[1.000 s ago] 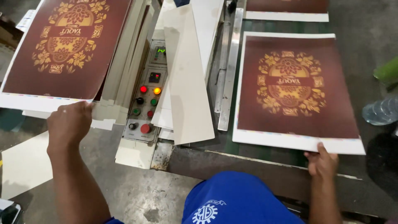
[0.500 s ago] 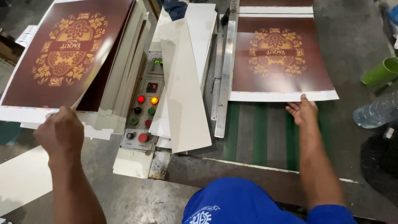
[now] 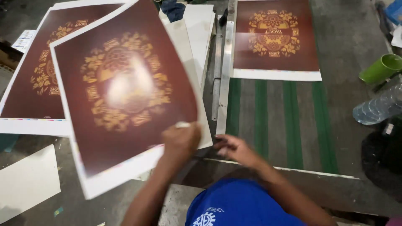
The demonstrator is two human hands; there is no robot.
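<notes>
While the sheet delivered a moment ago now lies flat at the far side of the worktop, square to the green belts and with its white margin toward the person, a fresh printed sheet has come up off the stack at the left and hangs in the air over the middle of the worktop. A second ago the left hand was only reaching the stack's near edge and the right hand was pushing the earlier sheet away; now the left hand is closed on the lifted sheet's near right corner, pinching the white margin, and the right hand has drawn back to just beside it, fingers half curled and, as far as the blur allows, gripping nothing. That reads as one sheet finished and the next already on its way across. The lifted sheet is dark maroon with a gold ornament, glossy enough to carry a bright glare patch. Its long axis runs from the near left up to the far right, tilted out of line with both the stack and the delivered sheet, and its printed face is toward the camera. A metal guide rail stands between it and the belts. A green cup and a clear plastic bottle lie at the right edge.
</notes>
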